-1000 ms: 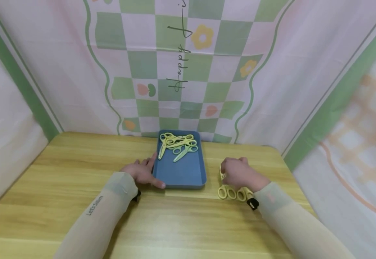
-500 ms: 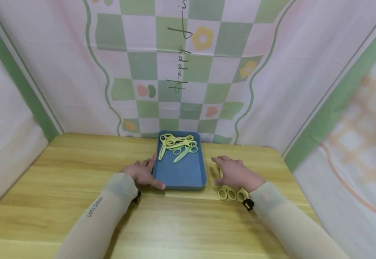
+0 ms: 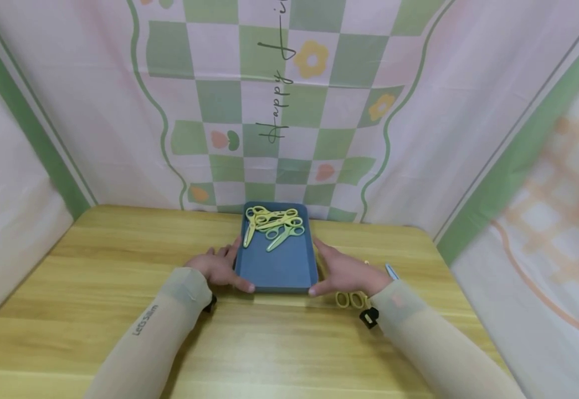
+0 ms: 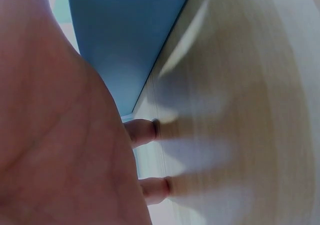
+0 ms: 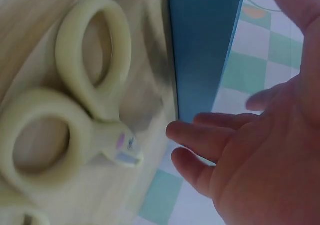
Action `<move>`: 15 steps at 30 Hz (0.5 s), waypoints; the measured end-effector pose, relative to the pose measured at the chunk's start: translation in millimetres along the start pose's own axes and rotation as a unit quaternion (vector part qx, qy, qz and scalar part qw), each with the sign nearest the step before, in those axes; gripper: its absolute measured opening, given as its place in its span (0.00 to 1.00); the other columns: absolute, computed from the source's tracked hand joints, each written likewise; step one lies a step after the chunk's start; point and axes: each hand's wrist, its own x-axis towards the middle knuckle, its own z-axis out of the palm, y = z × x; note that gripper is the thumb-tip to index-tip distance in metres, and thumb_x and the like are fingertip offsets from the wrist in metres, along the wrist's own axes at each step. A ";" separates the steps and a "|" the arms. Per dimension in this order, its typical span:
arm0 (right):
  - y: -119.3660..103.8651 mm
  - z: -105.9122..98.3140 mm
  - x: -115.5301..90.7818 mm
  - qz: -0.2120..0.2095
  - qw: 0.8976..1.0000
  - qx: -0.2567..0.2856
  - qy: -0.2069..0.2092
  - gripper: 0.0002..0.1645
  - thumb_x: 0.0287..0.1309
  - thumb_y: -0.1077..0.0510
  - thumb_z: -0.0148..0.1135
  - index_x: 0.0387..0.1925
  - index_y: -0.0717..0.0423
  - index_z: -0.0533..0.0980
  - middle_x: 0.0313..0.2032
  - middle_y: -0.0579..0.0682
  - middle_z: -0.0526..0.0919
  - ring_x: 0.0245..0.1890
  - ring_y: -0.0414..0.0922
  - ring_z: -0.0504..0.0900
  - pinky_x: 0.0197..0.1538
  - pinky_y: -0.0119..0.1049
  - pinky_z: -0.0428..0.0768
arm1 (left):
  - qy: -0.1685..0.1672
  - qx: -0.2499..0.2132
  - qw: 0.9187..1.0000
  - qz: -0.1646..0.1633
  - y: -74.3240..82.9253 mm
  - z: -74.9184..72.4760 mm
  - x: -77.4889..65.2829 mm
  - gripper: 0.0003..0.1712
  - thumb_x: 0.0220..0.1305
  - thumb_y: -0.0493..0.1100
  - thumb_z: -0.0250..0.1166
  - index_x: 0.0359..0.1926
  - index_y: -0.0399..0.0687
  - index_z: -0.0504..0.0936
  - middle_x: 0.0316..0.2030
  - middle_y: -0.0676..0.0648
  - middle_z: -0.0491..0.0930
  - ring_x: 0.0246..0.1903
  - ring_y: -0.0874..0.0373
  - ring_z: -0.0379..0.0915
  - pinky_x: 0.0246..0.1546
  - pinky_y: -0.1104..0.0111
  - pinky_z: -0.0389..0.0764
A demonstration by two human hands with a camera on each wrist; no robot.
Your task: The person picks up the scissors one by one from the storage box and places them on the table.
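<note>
A blue tray (image 3: 275,270) stands on the table with several scissors in its far half, yellow ones (image 3: 250,228) and a green pair (image 3: 281,239). My left hand (image 3: 216,269) rests along its left side, the thumb at the near corner. On the opposite side my right hand (image 3: 346,271) lies against the tray, fingers extended and thumb at the near right corner. Yellow scissors (image 5: 112,137) lie on the table beside the right hand, their blades partly covered by it in the head view. Left fingertips (image 4: 155,190) touch the table in the left wrist view.
The wooden table (image 3: 269,343) runs back to a checked curtain (image 3: 294,138). A light blue blade tip (image 3: 391,271) shows behind the right wrist; the rest of it is hidden. Curtains also hang at both sides.
My right hand has left the yellow scissors on the table, opened, and moved left to the tray's right side. The left hand and the tray have stayed in place.
</note>
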 end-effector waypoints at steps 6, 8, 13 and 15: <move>-1.2 8.5 11.0 0.007 0.999 0.035 0.005 0.84 0.42 0.42 0.82 0.78 0.54 0.27 0.77 0.59 0.34 0.75 0.54 0.42 0.72 0.48 0.48 | 0.002 0.001 1.000 -0.001 -2.6 1.2 3.1 0.87 0.28 0.85 0.69 0.79 0.60 0.28 0.78 0.40 0.40 0.73 0.32 0.30 0.68 0.38 0.41; -1.7 10.2 13.5 0.014 0.999 0.041 0.003 0.84 0.42 0.42 0.82 0.78 0.55 0.27 0.77 0.60 0.33 0.75 0.55 0.42 0.72 0.49 0.47 | 0.002 0.003 1.000 -0.001 -3.9 2.0 5.4 0.87 0.28 0.86 0.69 0.79 0.60 0.28 0.78 0.41 0.40 0.73 0.32 0.30 0.68 0.38 0.41; -2.7 12.3 19.6 0.020 0.999 0.043 -0.007 0.85 0.41 0.40 0.82 0.78 0.56 0.27 0.77 0.59 0.32 0.75 0.55 0.40 0.73 0.49 0.46 | 0.001 0.004 1.000 0.004 -1.6 0.3 2.4 0.85 0.34 0.82 0.71 0.79 0.57 0.28 0.78 0.39 0.41 0.73 0.30 0.30 0.68 0.38 0.41; -2.6 13.3 22.0 0.026 0.999 0.041 -0.012 0.85 0.41 0.40 0.82 0.78 0.56 0.27 0.77 0.59 0.32 0.75 0.54 0.40 0.73 0.47 0.45 | 0.000 0.006 1.000 0.002 -0.9 0.1 1.9 0.83 0.36 0.81 0.71 0.79 0.57 0.28 0.78 0.39 0.41 0.73 0.31 0.30 0.68 0.38 0.42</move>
